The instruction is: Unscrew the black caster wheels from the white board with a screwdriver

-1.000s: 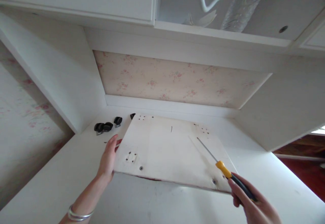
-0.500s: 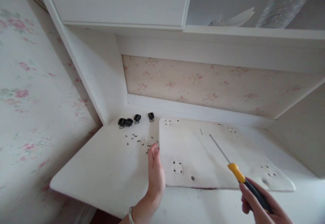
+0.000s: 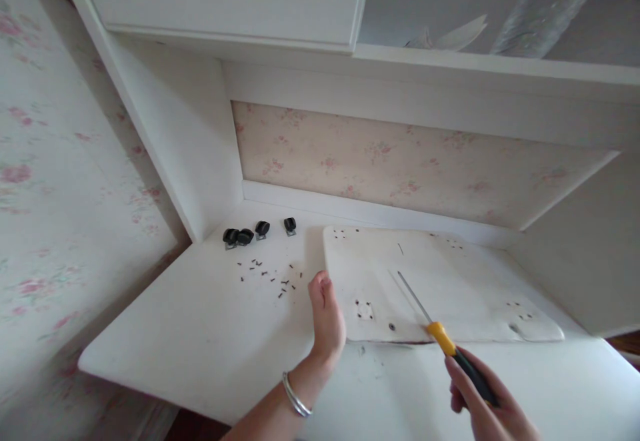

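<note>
Gripping a yellow-and-black screwdriver (image 3: 441, 338), a person's right hand (image 3: 493, 409) angles its slim metal shaft over a white panel (image 3: 425, 294), which lies flat on a white desktop (image 3: 175, 334). The left hand (image 3: 327, 327), wearing a silvery bracelet (image 3: 295, 395), touches the panel's left edge; whether its fingers close on it cannot be told. A leftward shove of the panel could scatter the loose dark screws (image 3: 265, 273), and a dropped tip could scratch the surface. Smooth, round-cornered and scuffed, the panel bears clustered holes; beyond the screws sit four rounded black casters (image 3: 262, 229), near floral wallpaper (image 3: 350, 154).
</note>
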Demonstrator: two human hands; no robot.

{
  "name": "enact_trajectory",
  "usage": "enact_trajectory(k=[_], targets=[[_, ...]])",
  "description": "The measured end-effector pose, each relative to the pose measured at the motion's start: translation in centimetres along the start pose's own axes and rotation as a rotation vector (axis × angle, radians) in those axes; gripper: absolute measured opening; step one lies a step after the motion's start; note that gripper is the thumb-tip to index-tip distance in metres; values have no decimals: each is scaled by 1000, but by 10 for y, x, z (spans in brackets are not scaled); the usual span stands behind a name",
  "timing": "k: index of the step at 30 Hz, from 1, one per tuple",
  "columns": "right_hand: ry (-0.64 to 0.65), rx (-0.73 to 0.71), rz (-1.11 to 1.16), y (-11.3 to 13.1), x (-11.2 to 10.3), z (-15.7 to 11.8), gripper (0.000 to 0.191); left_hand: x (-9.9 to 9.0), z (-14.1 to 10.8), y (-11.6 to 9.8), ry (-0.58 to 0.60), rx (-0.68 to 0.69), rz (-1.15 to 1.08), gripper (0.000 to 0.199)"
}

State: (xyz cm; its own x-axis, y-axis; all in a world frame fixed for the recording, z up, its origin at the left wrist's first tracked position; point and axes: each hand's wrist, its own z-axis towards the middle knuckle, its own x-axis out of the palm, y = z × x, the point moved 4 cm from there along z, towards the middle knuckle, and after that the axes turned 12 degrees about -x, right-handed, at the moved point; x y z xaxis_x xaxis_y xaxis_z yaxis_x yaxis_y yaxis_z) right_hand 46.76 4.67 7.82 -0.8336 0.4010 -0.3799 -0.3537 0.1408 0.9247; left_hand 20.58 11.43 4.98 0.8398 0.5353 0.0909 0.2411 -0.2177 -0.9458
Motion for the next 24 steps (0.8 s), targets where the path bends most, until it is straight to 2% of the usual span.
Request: enact_trajectory(k=[6,14,24], targets=[[9,-38,78,3,15,1,67,7,22,-13,8,67,129,51],[69,-63,242,-4,25,4,67,18,38,-20,12,90,162,44],[66,-12,309,8,27,16,66,51,49,-33,50,133,257,38]])
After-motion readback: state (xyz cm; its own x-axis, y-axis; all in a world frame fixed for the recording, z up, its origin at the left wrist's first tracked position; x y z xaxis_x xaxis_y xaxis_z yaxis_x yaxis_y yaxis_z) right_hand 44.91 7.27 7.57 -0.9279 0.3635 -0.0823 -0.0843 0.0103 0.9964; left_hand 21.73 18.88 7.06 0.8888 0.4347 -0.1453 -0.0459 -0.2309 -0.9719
